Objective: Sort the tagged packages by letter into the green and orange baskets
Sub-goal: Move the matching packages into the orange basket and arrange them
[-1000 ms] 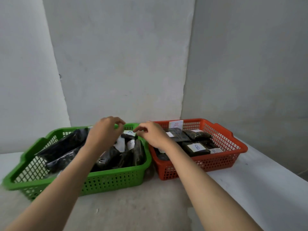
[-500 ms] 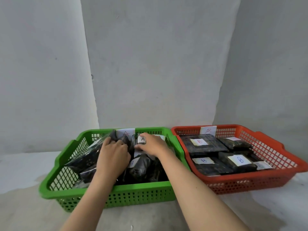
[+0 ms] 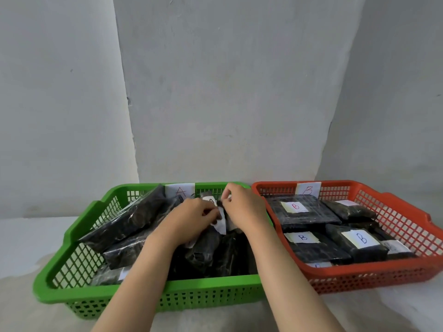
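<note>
A: Where are both hands against the green basket (image 3: pixel 79 238)?

B: Both are inside it, over the middle of its far half. The left hand (image 3: pixel 191 218) is curled, its fingertips on a white tag (image 3: pixel 221 222) that sticks up between the two hands. The right hand (image 3: pixel 244 208) sits just to the right of the left one, fingers bent down among the dark packages, thumb and forefinger pinched together at its top.

A: What does each hand actually hold?

B: The left hand grips the tagged black package (image 3: pixel 206 245) lying right under it, at the tag end. For the right hand I cannot tell. Its fingers are curled and it touches the same bundle, but what it pinches is hidden.

A: And the rest of the green basket?

B: It is piled with black wrapped packages (image 3: pixel 129 219), several leaning on its left wall. A paper label with a red A (image 3: pixel 180 190) hangs on its far rim, and another small tag marked A (image 3: pixel 211 200) shows just behind the left hand.

A: The orange basket (image 3: pixel 407 216)?

B: It stands touching the green basket's right side. Flat black packages lie in it with white tags marked B (image 3: pixel 295 206), one red letter and two blue ones (image 3: pixel 360 238). A label with a red B (image 3: pixel 308 189) hangs on its far rim.

A: What is under the green basket?

B: A pale grey table (image 3: pixel 21 238), with a grey wall (image 3: pixel 215 92) right behind it.
</note>
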